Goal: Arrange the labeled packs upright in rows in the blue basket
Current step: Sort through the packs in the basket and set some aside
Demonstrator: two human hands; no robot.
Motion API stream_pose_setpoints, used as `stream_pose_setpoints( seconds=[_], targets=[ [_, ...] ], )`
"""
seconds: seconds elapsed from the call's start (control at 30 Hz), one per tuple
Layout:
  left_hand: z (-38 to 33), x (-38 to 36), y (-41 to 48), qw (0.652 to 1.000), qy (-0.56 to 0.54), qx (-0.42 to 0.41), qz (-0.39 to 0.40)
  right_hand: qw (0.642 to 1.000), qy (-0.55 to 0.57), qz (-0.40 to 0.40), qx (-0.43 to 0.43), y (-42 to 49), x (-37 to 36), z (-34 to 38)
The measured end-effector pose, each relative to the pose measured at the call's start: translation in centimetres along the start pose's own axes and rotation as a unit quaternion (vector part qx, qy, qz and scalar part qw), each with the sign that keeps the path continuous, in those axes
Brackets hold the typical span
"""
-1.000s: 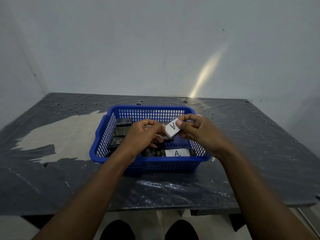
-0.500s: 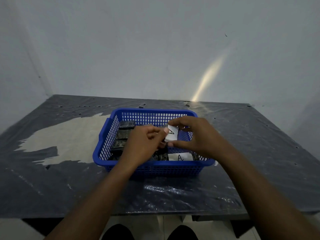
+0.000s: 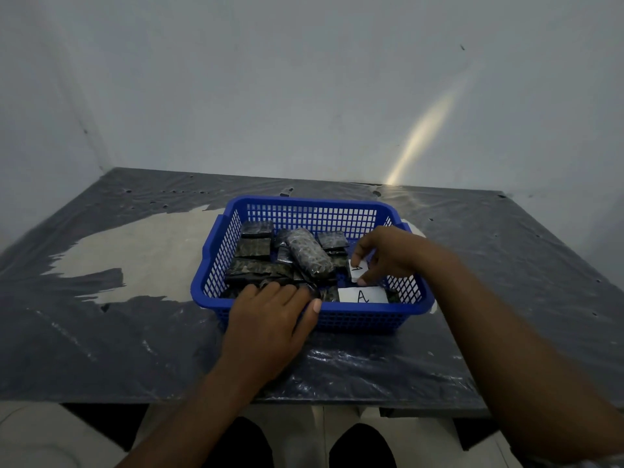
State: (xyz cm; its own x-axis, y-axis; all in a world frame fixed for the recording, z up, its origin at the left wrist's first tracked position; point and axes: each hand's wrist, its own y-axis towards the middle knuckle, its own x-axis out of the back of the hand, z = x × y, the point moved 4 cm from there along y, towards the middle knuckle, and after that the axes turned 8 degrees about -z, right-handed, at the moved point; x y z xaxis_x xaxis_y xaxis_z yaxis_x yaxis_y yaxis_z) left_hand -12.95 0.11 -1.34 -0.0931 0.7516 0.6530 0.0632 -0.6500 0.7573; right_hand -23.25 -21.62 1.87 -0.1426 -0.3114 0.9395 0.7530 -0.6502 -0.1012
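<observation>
Blue basket (image 3: 305, 211) sits mid-counter (image 3: 101, 332), near the front edge. Contents: dark packs (image 3: 253, 246) along the 9 o'clock wall look stacked in a rough column, whether standing or leaning cannot be told; a rolled pack (image 3: 307, 253) lies tilted across the centre; other packs sit loose toward 12 o'clock. A white label marked "A" (image 3: 362, 294) faces up at the basket's 5 o'clock corner. Right hand (image 3: 388, 255) is inside the basket at about 3 o'clock, fingers pinched shut on a small white-labelled pack (image 3: 357, 269) just above the "A" label. Left hand (image 3: 266, 322) lies over the near rim at 7 o'clock, fingers loosely spread onto the packs there; whether it grips one cannot be told. Judgement: task partly done. One side shows order; the centre and right side remain unsorted, and the held pack is not yet set down.
</observation>
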Motion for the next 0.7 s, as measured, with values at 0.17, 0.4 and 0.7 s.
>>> stream_pose_setpoints(
  seconds=[0.17,0.4,0.7],
  targets=[
    [-0.1,-0.3,-0.2,1.000,0.015,-0.008,-0.017,0.999,-0.024,0.036,0.013,0.5,-1.0,0.5],
    [0.0,-0.6,-0.3,0.999,0.018,-0.011,-0.030,0.999,-0.021,-0.034,0.029,0.8,-2.0,0.8],
    [0.0,-0.7,-0.4,0.999,0.017,-0.009,-0.043,0.999,-0.020,-0.039,0.029,0.6,-2.3,0.9]
  ],
)
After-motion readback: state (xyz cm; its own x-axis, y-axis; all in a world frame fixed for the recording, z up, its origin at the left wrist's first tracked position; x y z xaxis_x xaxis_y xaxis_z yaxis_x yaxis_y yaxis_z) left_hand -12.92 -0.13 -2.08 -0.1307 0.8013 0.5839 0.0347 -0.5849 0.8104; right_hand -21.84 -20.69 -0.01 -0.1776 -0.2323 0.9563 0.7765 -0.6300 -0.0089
